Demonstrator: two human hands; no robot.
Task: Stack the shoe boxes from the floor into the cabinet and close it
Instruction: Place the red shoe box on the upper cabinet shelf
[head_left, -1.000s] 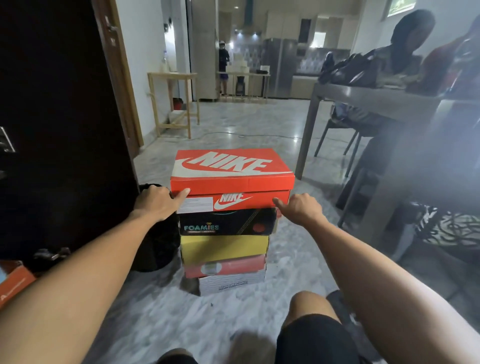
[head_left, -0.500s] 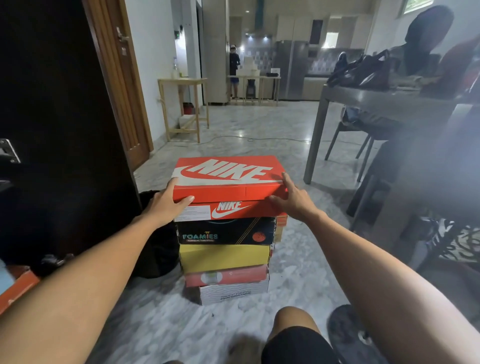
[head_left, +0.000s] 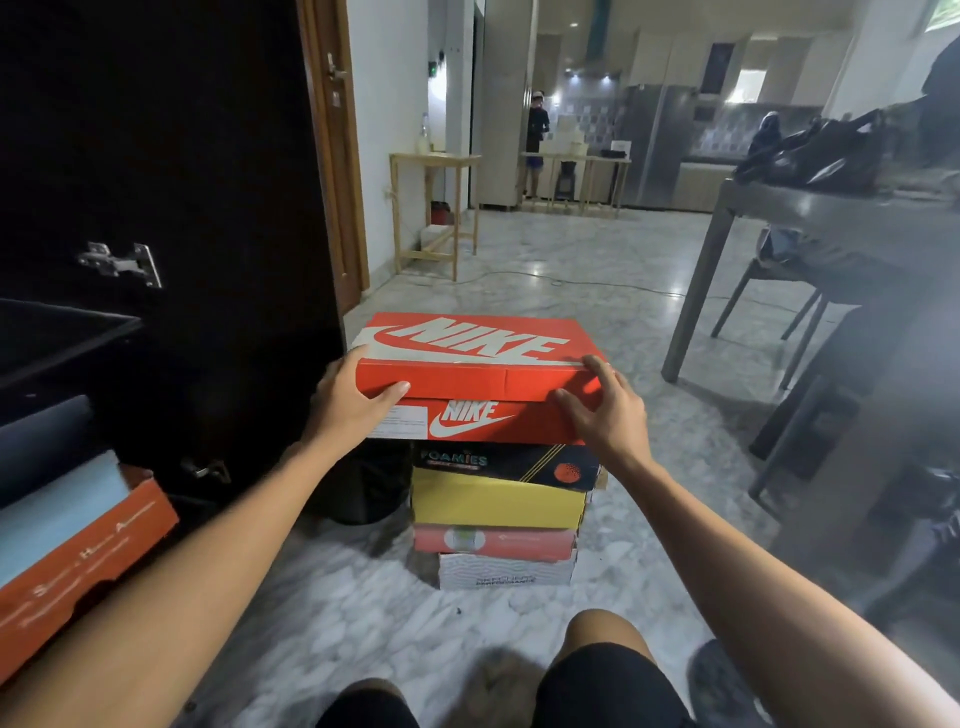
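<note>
Gripping orange box (head_left: 480, 358) were left hand (head_left: 347, 397), right hand (head_left: 602, 410); lay crosswise, label "NIKE"; box below (head_left: 506, 465) read "FOAMIES".

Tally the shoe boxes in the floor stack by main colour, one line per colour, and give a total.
Orange-red: 1, the Nike box, on top, held by the left hand and right hand
Black: 1, the Foamies box
Yellow: 1, yellow box
Pinkish red: 1, pink-red box
White: 1, white box
Total: 5

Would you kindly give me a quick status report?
Both hands, left and right, grip the orange Nike box atop the stack. Cabinet door open. Nothing blocking.
</note>
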